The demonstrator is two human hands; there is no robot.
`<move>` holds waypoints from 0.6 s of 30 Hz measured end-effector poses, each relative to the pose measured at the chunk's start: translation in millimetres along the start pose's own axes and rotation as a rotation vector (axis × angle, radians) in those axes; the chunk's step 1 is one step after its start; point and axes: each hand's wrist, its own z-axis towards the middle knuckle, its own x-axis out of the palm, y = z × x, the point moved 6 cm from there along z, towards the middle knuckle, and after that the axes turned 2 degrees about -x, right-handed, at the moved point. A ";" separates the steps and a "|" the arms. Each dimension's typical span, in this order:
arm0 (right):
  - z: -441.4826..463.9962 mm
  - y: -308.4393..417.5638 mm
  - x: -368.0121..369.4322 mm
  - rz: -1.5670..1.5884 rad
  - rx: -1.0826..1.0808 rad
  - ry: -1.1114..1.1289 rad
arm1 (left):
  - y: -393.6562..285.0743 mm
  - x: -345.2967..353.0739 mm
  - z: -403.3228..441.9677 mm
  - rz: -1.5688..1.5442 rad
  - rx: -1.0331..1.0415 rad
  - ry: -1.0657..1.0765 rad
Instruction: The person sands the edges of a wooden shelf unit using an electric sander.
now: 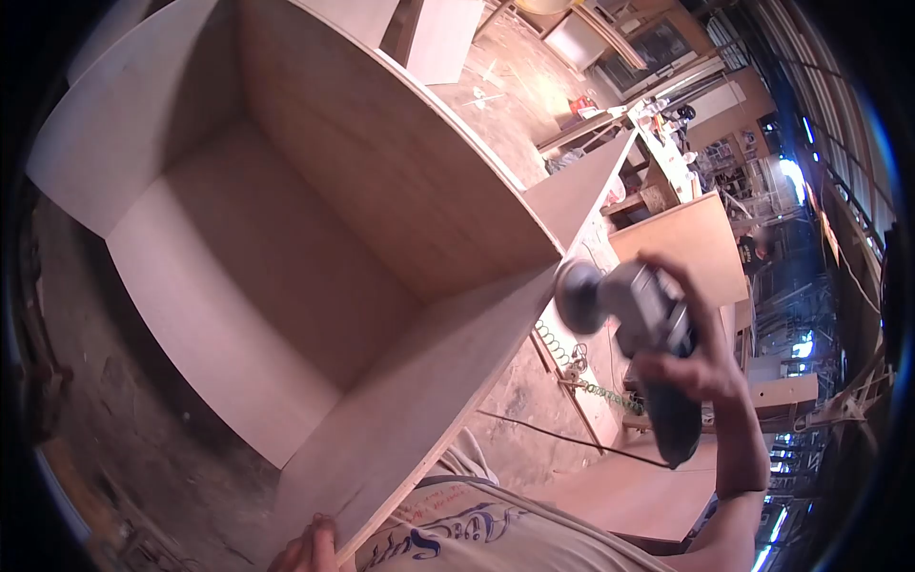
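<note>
An angle grinder (pixel 670 415) with a round disc is in my right hand (pixel 710 367), whose fingers wrap around its body. The disc (pixel 578 297) is at the corner edge of a large plywood cabinet box (pixel 381 162); contact is hard to tell, since the tool is slightly blurred. The box is open toward me and tilted in view, with a divider meeting the near side panel. At the bottom, my left hand (pixel 313 548) is closed over the near end of that panel, fingers on its inner face. The grinder's dark cord (pixel 543 432) trails leftward below the panel edge.
A coiled hose (pixel 596 389) lies on the concrete floor beyond the box. Plywood panels (pixel 681 238) stand behind the grinder, and another sheet (pixel 629 491) is low on the right. A cluttered workbench (pixel 667 153) is farther back. A person (pixel 755 250) is in the background.
</note>
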 end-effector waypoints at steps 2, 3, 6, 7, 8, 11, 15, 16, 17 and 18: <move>-15.3 11.8 29.2 -0.089 -0.056 0.194 | 1.6 0.2 0.5 0.003 0.004 -0.016; -21.4 16.5 41.6 -0.137 -0.087 0.318 | 2.0 0.3 0.0 0.005 0.004 -0.024; -29.7 21.7 61.1 -0.149 -0.145 0.415 | 2.9 -0.6 -0.2 0.008 -0.003 -0.029; -28.5 20.9 59.9 -0.152 -0.148 0.412 | 3.0 0.1 -0.6 0.011 -0.008 -0.022; -26.8 19.7 58.5 -0.156 -0.149 0.410 | 3.3 0.7 -1.3 0.012 -0.013 -0.014; -7.0 2.4 30.1 -0.190 -0.050 0.241 | 3.4 1.5 -2.5 0.007 -0.018 -0.009; 22.2 -23.2 -13.6 -0.102 0.018 -0.046 | 2.9 3.5 -4.0 0.016 0.001 -0.017; 21.1 -27.1 -22.0 -0.112 0.035 -0.106 | 3.0 3.8 -4.7 0.022 0.006 -0.012; 21.1 -30.0 -28.7 -0.123 0.049 -0.164 | 3.2 3.8 -4.3 0.028 0.010 -0.008; 17.1 -25.4 -22.0 -0.017 0.025 -0.144 | 1.2 6.1 -3.4 0.028 -0.001 -0.012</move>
